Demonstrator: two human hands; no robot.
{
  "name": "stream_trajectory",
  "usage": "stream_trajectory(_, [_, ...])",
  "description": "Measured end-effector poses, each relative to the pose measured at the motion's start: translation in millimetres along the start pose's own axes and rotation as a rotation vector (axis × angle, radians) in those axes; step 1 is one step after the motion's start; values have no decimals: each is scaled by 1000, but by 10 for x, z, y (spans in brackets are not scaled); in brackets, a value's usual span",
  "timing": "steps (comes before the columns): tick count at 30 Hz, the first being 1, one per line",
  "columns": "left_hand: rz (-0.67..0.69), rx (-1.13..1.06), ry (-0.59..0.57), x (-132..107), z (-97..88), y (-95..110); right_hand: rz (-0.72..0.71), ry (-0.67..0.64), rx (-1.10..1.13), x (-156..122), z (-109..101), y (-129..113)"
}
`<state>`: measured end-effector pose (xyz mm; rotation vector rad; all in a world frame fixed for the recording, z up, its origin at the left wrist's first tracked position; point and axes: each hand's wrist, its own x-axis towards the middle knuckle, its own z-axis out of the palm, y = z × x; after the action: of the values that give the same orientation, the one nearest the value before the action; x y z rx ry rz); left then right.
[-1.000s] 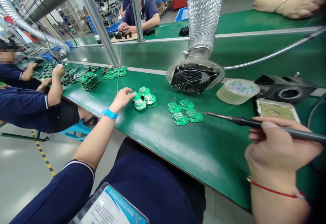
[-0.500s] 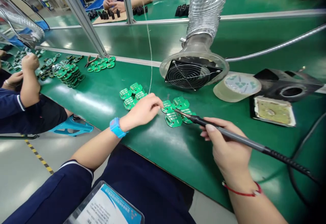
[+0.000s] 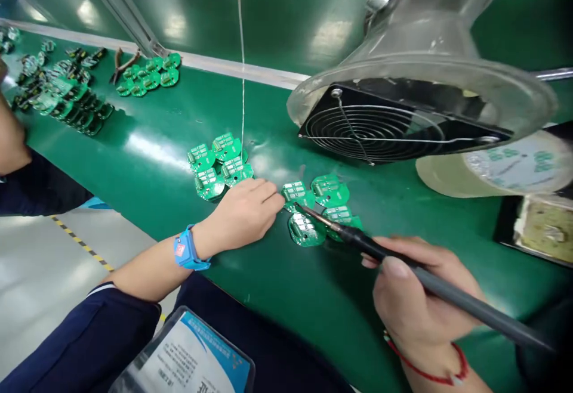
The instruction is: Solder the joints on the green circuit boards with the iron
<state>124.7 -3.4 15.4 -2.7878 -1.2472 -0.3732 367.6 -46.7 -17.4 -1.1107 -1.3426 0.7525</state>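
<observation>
My right hand (image 3: 425,291) grips a soldering iron (image 3: 380,253) like a pen. Its tip meets the left board of a group of green circuit boards (image 3: 329,190), at that board's lower edge. My left hand (image 3: 244,214), wearing a blue wrist strap (image 3: 188,250), is closed in a pinch just left of the same board. A thin solder wire (image 3: 242,83) hangs from above and runs down to the left hand; its end between the fingers is hidden. Just behind that hand lies another group of green boards (image 3: 210,181).
A fume extractor fan (image 3: 358,133) hangs low behind the boards. At right are a roll of tape (image 3: 447,175) and a soldering sponge tray (image 3: 548,226). Stacked boards (image 3: 71,104), pliers (image 3: 120,65) and more boards (image 3: 150,74) lie at left, near another person's arm (image 3: 11,136).
My view has moved closer and tipped down toward the bench. The iron's tip has shifted left along the left board, toward my left fingertips, which stay pinched beside it.
</observation>
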Motion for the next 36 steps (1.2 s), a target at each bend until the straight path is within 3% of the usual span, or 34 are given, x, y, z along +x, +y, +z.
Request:
stream_trajectory(5, [-21, 23, 43, 29, -44, 46, -65, 2, -21, 28, 19, -8])
stream_trajectory(12, [-90, 68, 62, 16, -52, 39, -50, 14, -34, 43, 46, 28])
stream_trajectory(28, [-56, 127, 86, 40, 66, 114, -15, 5, -104, 46, 69, 29])
stream_trajectory(36, [-38, 31, -29, 37, 33, 125, -24, 78, -93, 59, 80, 17])
